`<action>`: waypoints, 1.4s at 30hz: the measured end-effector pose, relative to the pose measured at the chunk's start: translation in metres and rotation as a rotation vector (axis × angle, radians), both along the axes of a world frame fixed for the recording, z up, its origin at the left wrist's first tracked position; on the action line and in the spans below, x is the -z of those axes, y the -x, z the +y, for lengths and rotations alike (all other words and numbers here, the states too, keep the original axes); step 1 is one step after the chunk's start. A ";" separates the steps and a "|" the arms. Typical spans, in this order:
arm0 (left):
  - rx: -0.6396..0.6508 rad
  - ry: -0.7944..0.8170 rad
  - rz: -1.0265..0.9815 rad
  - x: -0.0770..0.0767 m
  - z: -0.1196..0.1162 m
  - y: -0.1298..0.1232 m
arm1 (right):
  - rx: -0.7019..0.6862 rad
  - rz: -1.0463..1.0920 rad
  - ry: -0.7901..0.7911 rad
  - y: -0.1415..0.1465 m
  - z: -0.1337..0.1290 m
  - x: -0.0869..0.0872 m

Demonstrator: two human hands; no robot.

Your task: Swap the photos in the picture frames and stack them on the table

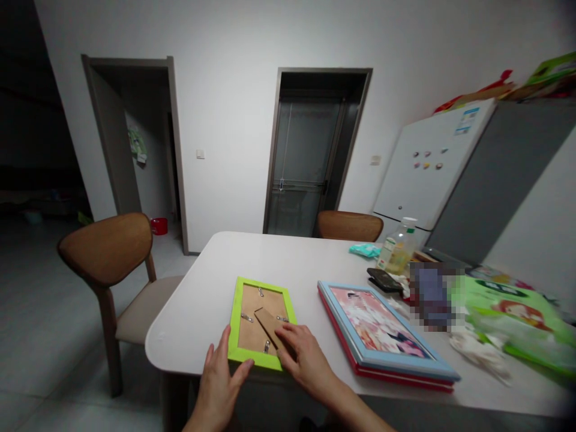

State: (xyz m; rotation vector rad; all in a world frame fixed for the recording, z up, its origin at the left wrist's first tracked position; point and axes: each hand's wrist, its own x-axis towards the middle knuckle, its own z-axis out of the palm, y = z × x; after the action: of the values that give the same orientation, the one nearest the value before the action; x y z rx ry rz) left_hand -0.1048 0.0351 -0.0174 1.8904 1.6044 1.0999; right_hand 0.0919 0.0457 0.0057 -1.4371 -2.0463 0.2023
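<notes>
A lime-green picture frame (233, 327) lies face down near the front edge of the white table (193, 312). Its brown backing board (252, 297) shows, with several small metal clips and a slanting stand leg (265, 324). My left hand (220, 375) grips the lower left corner, fingers along the left side and thumb at the bottom rim. Bent fingers of my right hand (306, 357) rest over the lower right side, by the stand leg, with the thumb near the bottom rim. That hand hides the lower right corner.
On the right, a light-blue picture frame (432, 360) with a pink picture lies on a red one (351, 345). Beyond are a black wallet-like item (384, 280), a plastic bottle (398, 249), a teal packet (364, 250) and a green package (522, 306). Wooden chairs (108, 246) stand around.
</notes>
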 end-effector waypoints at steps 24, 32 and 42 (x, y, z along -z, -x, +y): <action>0.339 -0.108 0.320 -0.007 0.008 -0.006 | -0.247 -0.134 0.058 0.007 0.018 -0.005; 0.324 -0.147 0.332 -0.004 0.009 -0.006 | -0.168 -0.166 0.056 0.014 0.015 -0.008; 0.318 -0.183 0.347 0.000 0.011 -0.005 | 0.095 -0.111 0.057 -0.009 0.029 -0.012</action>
State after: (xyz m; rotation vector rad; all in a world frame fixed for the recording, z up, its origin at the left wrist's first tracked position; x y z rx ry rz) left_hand -0.1003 0.0461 -0.0178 2.4650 1.3330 0.8403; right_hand 0.1012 0.0743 0.0173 -1.6088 -2.0689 0.1454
